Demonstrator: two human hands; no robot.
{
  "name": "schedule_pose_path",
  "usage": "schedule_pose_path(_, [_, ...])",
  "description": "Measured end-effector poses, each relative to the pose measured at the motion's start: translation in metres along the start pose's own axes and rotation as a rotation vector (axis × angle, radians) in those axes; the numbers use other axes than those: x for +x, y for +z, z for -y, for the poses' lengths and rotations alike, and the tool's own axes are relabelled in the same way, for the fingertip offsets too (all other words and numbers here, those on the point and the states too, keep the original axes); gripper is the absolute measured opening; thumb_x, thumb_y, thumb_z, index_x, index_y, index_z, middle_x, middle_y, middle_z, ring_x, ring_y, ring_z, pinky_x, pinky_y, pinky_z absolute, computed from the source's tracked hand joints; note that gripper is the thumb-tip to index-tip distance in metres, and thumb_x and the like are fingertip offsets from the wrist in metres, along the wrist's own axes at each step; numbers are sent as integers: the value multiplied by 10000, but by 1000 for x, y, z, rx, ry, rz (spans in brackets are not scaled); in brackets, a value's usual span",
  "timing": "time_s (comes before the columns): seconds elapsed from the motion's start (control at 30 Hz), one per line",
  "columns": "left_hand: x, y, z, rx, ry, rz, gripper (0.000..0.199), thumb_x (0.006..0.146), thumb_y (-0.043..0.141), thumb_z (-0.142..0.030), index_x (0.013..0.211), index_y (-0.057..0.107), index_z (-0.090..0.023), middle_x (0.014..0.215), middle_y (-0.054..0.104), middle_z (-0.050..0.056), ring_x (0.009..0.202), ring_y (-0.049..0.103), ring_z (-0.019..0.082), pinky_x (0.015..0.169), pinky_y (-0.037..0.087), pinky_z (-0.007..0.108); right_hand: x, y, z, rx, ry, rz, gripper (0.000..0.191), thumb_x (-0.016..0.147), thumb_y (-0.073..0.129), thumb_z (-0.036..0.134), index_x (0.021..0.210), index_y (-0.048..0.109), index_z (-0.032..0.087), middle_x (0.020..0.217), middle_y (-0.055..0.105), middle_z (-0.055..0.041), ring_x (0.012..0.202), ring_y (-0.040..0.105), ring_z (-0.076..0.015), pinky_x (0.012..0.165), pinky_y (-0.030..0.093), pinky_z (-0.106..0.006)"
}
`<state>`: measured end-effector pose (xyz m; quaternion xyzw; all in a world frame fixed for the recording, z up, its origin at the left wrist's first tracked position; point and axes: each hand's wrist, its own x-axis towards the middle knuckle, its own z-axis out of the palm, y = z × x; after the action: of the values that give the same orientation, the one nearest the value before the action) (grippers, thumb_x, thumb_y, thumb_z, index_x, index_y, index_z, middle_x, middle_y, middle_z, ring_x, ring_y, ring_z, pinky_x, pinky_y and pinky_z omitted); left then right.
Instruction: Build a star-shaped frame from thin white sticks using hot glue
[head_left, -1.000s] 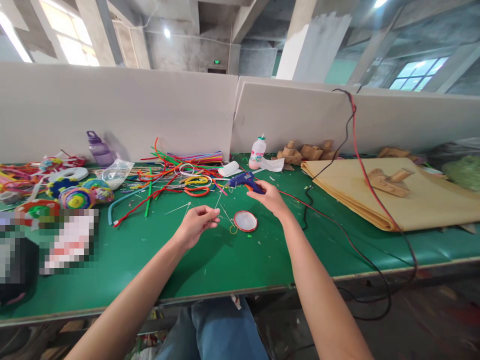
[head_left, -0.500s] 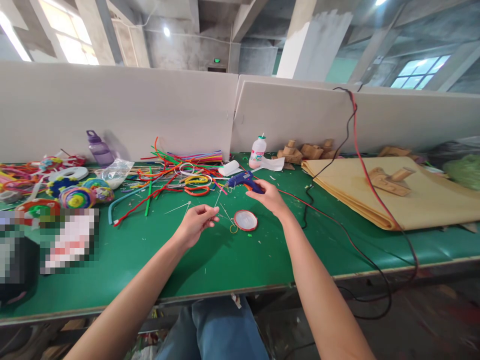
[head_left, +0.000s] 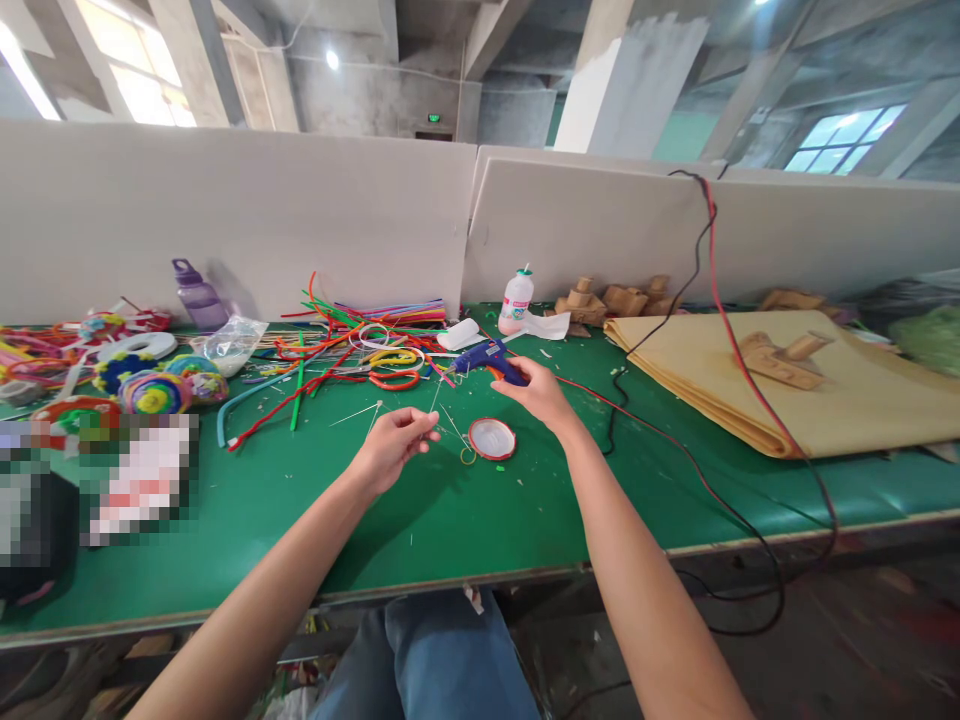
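Observation:
My right hand (head_left: pixel 541 398) is closed around a blue hot glue gun (head_left: pixel 491 361), its nozzle pointing left. In a pinch, my left hand (head_left: pixel 397 444) holds a thin wire (head_left: pixel 436 396) that stands up from the fingertips, its top close to the nozzle; whether they touch I cannot tell. On the green table (head_left: pixel 480 520) just right of my left hand lies a small round dish with a red rim (head_left: pixel 493 439). A small yellowish ring (head_left: pixel 468 457) lies beside it. Thin white sticks (head_left: pixel 358 414) rest behind my left hand.
Colourful pipe cleaners (head_left: pixel 337 345) and yellow-handled scissors (head_left: pixel 397 360) lie behind. A glue bottle (head_left: pixel 517 300) and a purple bottle (head_left: pixel 199 296) stand near the white partition (head_left: pixel 262 210). Folded yellow sheets (head_left: pixel 697 380) bear a wooden piece (head_left: pixel 784 360); cables (head_left: pixel 720 290) hang at right. Craft flowers (head_left: pixel 154 393) lie left.
Almost nothing differs. Both hands keep their places, with the glue gun and the wire held as before; the view has shifted only slightly.

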<state>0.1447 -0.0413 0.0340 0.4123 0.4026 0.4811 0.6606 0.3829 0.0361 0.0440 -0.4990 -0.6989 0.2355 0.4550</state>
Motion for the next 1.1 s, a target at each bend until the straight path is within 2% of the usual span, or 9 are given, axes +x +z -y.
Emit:
schedule_pose_path(0.1, [2, -2, 1, -19, -6, -11, 326, 603, 801, -345, 655, 563, -127, 599, 610, -9, 459, 482, 20, 447, 380, 123, 0, -1, 1, 90, 29, -22, 367, 635, 717, 354, 938, 632, 166, 860, 667, -34, 746, 590, -178, 674, 449, -298])
schedule_pose_path(0.2, [4, -3, 3, -24, -15, -25, 319, 612, 799, -340, 657, 567, -125, 596, 608, -7, 458, 486, 20, 444, 387, 119, 1, -4, 2, 244, 65, -53, 339, 668, 682, 393, 906, 622, 159, 677, 596, 12, 575, 514, -122, 529, 388, -247])
schedule_pose_path(0.3, [5, -3, 4, -27, -20, -22, 304, 625, 794, -330, 656, 571, -125, 598, 610, -5, 459, 497, 24, 447, 403, 120, 1, -7, 3, 306, 64, -78, 322, 686, 663, 414, 879, 612, 162, 607, 540, 35, 520, 468, -104, 485, 346, -236])
schedule_pose_path(0.47, [4, -3, 4, -40, -29, -19, 278, 655, 784, -307, 656, 576, -123, 601, 616, -2, 483, 530, 27, 476, 442, 107, 0, -1, 6, 199, 34, -59, 390, 632, 713, 408, 925, 627, 167, 816, 648, -26, 686, 565, -158, 622, 441, -281])
schedule_pose_path(0.6, [4, -3, 3, -59, -36, -29, 243, 695, 762, -289, 675, 586, -122, 608, 609, -6, 542, 578, 39, 535, 490, 108, 0, 4, 6, 133, 7, -36, 367, 634, 715, 395, 912, 637, 169, 880, 671, -46, 791, 597, -196, 734, 457, -332])
schedule_pose_path(0.9, [3, -3, 2, -112, -23, -18, 233, 715, 753, -284, 681, 583, -128, 599, 592, -19, 551, 594, 43, 559, 517, 108, 0, 6, 1, 50, -23, -25, 381, 645, 720, 374, 954, 634, 167, 901, 679, -52, 817, 614, -210, 751, 463, -346])
schedule_pose_path(1.1, [3, -3, 2, -159, -35, -14, 197, 738, 735, -250, 691, 589, -126, 578, 568, -29, 547, 600, 44, 558, 518, 105, -3, 13, 3, 23, -68, -96, 420, 648, 719, 406, 976, 594, 176, 901, 669, -56, 809, 608, -211, 730, 469, -332])
